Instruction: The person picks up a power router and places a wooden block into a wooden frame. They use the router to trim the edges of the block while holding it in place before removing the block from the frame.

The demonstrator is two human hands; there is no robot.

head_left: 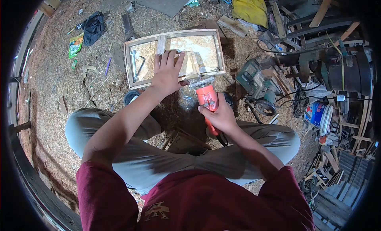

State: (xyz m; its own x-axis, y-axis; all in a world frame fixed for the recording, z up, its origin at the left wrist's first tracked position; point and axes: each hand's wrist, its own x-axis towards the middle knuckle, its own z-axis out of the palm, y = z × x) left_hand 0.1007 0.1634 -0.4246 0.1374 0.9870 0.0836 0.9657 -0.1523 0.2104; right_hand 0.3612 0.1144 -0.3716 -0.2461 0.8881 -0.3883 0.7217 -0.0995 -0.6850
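My left hand (167, 74) lies flat with fingers spread over wooden strips (191, 65) at the near side of a shallow wooden box (186, 33). Sawdust covers the box's floor. Inside its left end are an open-end wrench (134, 63) and a bent metal key (141, 65). My right hand (223, 116) is wrapped round a red trim router (206, 96). The router's clear plastic base touches or nearly touches the box's near right edge; its bit cannot be made out.
A green machine with a wheel (265, 107) stands on the sawdust-strewn ground at right, with cables nearby. Beyond it are a paint bucket (319, 116) and stacked timber. A black plastic bag (93, 29) lies at upper left, a yellow sack (250, 9) at the top.
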